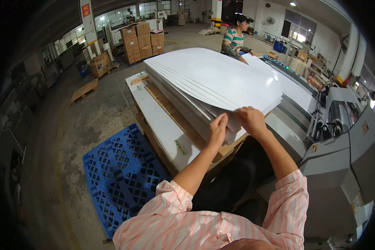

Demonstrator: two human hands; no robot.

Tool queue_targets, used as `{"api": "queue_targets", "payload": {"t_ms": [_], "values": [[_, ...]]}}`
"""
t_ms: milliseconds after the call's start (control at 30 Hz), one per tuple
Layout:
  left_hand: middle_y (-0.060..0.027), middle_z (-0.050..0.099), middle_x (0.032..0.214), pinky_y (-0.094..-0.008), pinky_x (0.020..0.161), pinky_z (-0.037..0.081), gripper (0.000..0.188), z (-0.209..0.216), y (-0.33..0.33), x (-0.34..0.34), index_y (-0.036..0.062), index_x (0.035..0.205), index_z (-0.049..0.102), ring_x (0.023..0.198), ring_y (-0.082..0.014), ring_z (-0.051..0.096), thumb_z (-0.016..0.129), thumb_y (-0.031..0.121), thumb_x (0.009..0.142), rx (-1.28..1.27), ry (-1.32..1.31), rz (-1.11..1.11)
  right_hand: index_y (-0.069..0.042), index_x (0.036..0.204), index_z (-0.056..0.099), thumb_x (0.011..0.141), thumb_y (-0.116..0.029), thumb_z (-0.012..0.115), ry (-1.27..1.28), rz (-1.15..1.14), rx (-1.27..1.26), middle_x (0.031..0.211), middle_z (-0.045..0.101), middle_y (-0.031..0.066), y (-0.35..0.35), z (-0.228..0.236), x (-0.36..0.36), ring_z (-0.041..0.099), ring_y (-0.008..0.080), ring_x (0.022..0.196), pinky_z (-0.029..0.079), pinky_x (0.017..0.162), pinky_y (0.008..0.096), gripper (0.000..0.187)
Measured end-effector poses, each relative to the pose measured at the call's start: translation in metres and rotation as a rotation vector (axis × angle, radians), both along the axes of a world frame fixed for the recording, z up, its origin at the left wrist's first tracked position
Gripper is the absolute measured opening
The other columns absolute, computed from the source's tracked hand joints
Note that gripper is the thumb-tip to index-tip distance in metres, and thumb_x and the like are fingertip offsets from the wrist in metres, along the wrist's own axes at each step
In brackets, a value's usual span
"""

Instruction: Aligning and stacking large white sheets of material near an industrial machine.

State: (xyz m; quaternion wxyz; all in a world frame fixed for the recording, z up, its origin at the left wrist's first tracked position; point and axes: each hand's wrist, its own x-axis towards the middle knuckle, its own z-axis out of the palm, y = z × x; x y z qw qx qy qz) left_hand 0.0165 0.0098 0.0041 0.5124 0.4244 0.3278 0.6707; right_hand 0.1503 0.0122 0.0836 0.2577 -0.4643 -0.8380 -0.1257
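Observation:
A tall stack of large, glossy white sheets [212,75] lies in front of me, its upper sheets fanned in steps along the left edge. My right hand [251,121] pinches the lifted near corner of the top sheets, fingers on top. Close beside it on the left, my left hand [218,130] is closed at the same near edge, thumb up, against the sheets. The corner curls upward between both hands, and a dark gap shows beneath it. How many sheets each hand grips is hidden.
The stack rests on a wooden pallet over a white board [171,129]. A blue plastic pallet [121,175] lies on the floor at left. A grey machine [333,154] stands at right. Across the stack, a person [235,37] handles white sheets. Cardboard boxes [143,41] stand behind.

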Motion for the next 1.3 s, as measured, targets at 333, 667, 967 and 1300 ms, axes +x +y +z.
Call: {"api": "queue_targets", "payload": {"t_ms": [333, 667, 967, 1300], "values": [[-0.0055, 0.06, 0.078, -0.0223, 0.063, 0.046, 0.022, -0.019, 0.002, -0.005, -0.0043, 0.099, 0.06, 0.069, -0.0098, 0.055, 0.052, 0.006, 0.081, 0.004, 0.166, 0.002, -0.011, 0.072, 0.057, 0.077, -0.019, 0.057, 0.034, 0.025, 0.294, 0.066, 0.056, 0.0034, -0.004, 0.0, -0.004, 0.055, 0.0222, 0.064, 0.045, 0.05, 0.0338, 0.01], [-0.0065, 0.049, 0.092, -0.0283, 0.069, 0.049, 0.057, -0.009, -0.009, -0.003, 0.0043, 0.132, 0.017, 0.078, -0.0133, 0.051, 0.05, 0.009, 0.087, -0.054, -0.262, 0.069, -0.011, 0.09, 0.061, 0.067, -0.01, 0.059, -0.211, 0.025, 0.154, 0.082, 0.06, 0.0017, -0.013, -0.01, -0.002, 0.055, 0.0204, 0.073, 0.047, 0.062, 0.0314, 0.023], [-0.0065, 0.055, 0.088, -0.0265, 0.064, 0.051, 0.044, -0.009, 0.003, -0.004, -0.0048, 0.124, 0.036, 0.077, -0.0123, 0.055, 0.053, 0.012, 0.086, -0.044, -0.23, -0.001, -0.014, 0.084, 0.067, 0.07, -0.01, 0.055, -0.047, 0.036, 0.008, 0.105, 0.057, 0.0051, -0.011, -0.007, 0.001, 0.051, 0.0241, 0.092, 0.042, 0.078, 0.0338, 0.019], [-0.0058, 0.055, 0.086, -0.0266, 0.062, 0.051, 0.049, 0.002, -0.005, -0.006, -0.0031, 0.127, 0.034, 0.071, -0.013, 0.058, 0.055, 0.015, 0.086, -0.068, -0.217, 0.005, -0.01, 0.078, 0.068, 0.074, -0.033, 0.055, 0.132, -0.089, -0.23, 0.092, 0.061, 0.0064, -0.019, 0.007, -0.016, 0.051, 0.0285, 0.091, 0.042, 0.078, 0.039, 0.027]]}}
